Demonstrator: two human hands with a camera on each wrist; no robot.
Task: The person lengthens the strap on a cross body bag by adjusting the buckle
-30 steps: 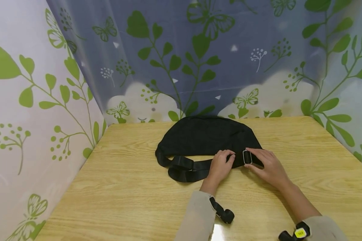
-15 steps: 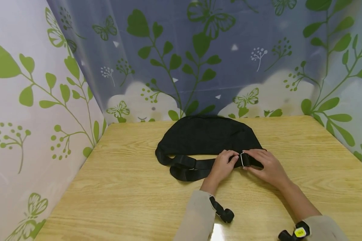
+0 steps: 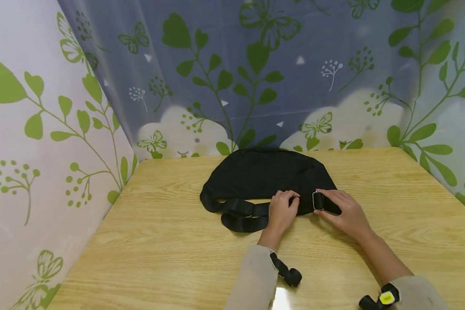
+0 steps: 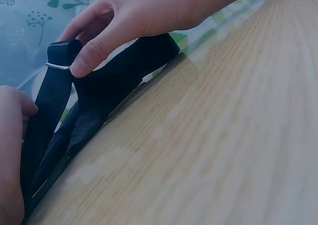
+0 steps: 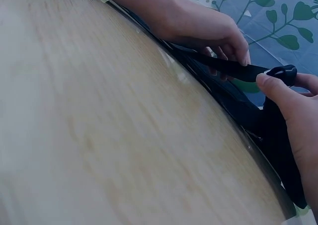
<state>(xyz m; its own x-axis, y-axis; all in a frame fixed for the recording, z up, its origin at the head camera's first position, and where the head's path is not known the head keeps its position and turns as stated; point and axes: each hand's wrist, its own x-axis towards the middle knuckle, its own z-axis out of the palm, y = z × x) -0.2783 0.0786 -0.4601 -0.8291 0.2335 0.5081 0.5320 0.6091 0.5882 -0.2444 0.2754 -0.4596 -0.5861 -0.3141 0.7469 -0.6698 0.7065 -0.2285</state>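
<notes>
A black waist bag [image 3: 263, 174] lies at the back of the table, its strap [image 3: 242, 209] looped along the front side. My right hand [image 3: 345, 213] pinches a metal strap buckle [image 3: 315, 201] between thumb and fingers at the bag's right end. Just left of it, my left hand [image 3: 283, 211] pinches the strap with thumb and fingertips. In the left wrist view the silver edge of the buckle [image 4: 58, 65] shows beside the right thumb, with the strap [image 4: 44, 115] running down to the left hand. The right wrist view shows the strap [image 5: 233, 68] stretched between both hands, raised off the table.
The wooden table [image 3: 159, 254] extends in front and to both sides. A patterned curtain [image 3: 217, 64] hangs behind the table's back edge, with more printed cloth [image 3: 42, 129] on the left and right. Each sleeve cuff bears a black wrist camera [image 3: 290, 275].
The left hand first moved right toward the buckle, then back left along the strap. The buckle shifted slightly left and then right again. The loose strap loop on the left has crept a little rightward.
</notes>
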